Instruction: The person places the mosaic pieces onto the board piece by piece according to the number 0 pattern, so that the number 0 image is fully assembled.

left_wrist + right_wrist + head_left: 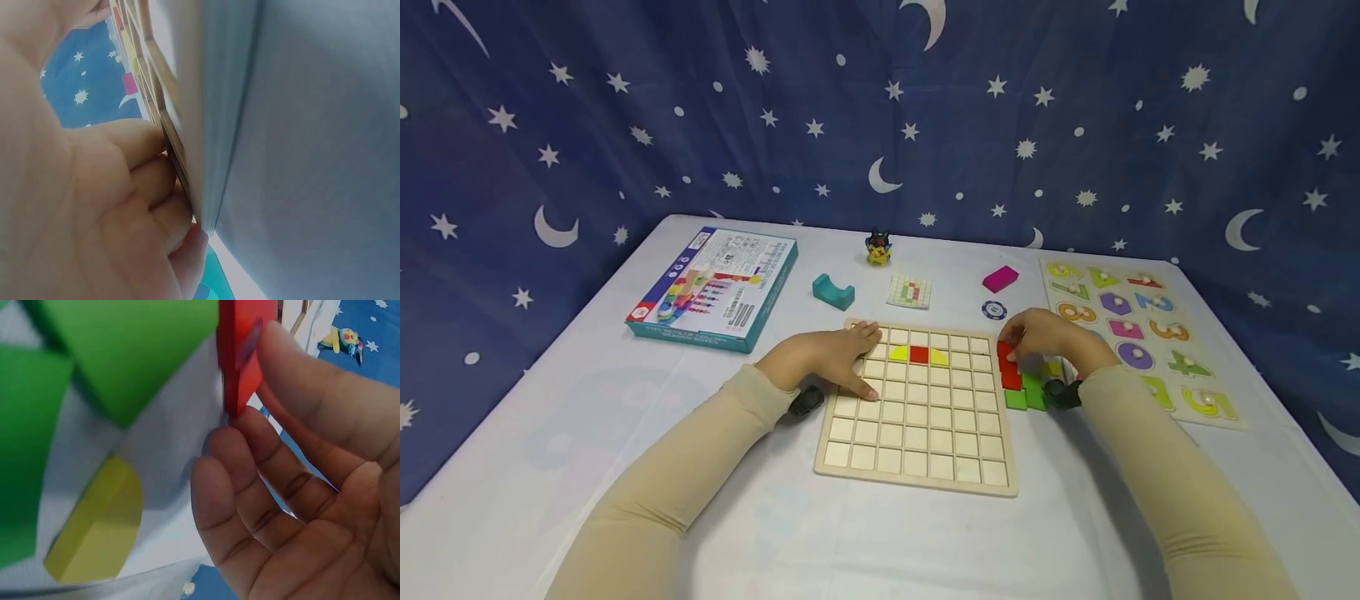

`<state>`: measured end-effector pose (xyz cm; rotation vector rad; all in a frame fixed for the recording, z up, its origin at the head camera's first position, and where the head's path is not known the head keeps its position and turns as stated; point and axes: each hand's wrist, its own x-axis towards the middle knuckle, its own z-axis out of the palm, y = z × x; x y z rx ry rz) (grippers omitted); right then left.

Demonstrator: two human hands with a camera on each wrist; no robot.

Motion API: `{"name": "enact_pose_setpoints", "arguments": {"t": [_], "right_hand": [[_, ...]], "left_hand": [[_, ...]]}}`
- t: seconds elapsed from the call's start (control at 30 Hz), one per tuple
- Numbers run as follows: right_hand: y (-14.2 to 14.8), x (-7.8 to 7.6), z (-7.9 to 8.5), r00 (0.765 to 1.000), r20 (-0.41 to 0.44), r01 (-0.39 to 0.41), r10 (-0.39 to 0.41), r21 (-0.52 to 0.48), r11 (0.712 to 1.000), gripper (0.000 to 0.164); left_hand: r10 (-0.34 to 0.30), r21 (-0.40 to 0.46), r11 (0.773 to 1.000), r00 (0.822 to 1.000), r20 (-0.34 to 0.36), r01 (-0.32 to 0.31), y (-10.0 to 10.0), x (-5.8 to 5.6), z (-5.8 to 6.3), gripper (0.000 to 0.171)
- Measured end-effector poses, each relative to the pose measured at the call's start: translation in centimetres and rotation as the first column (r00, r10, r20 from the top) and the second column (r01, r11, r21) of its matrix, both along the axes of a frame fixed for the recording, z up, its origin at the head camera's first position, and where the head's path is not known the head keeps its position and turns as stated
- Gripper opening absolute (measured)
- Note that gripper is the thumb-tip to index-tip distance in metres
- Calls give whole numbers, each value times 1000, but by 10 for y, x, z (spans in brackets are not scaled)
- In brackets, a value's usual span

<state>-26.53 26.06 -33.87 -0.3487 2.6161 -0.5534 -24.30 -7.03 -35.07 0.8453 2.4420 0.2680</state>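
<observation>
A wooden grid board (917, 486) lies on the table. In its upper rows sit a red square tile (919, 355) with a yellow quarter-round tile on either side. My left hand (835, 357) rests on the board's left side, thumb apart from the fingers; in the left wrist view the fingers (150, 178) lie at its edge. Right of the board, my right hand (1051, 335) pinches a red tile (1006, 357) among other red ones. In the right wrist view the thumb is against a red tile (245, 369). Green tiles (1017, 400) and a yellow tile (97, 522) lie beside it.
Behind the board lie a small pattern card (909, 292), a teal arch block (833, 292), a toy figure (878, 248), a magenta block (1001, 279) and a poker chip (994, 310). A game box (715, 287) is at left, a number puzzle (1138, 333) at right.
</observation>
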Motion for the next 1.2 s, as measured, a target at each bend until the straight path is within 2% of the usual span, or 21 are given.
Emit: {"name": "enact_pose_setpoints", "arguments": {"t": [0.7, 1.03, 1.2], "right_hand": [[-6, 1, -6, 997, -68, -28, 24, -51, 998, 21], [-5, 3, 4, 997, -78, -22, 20, -26, 999, 6], [-4, 2, 10, 996, -87, -16, 13, -32, 999, 4]], "left_hand": [[-17, -19, 1000, 1000, -16, 17, -1, -4, -6, 106], [-19, -11, 1000, 999, -27, 19, 0, -4, -3, 106], [-7, -10, 1000, 1000, -13, 7, 0, -3, -3, 106]]}}
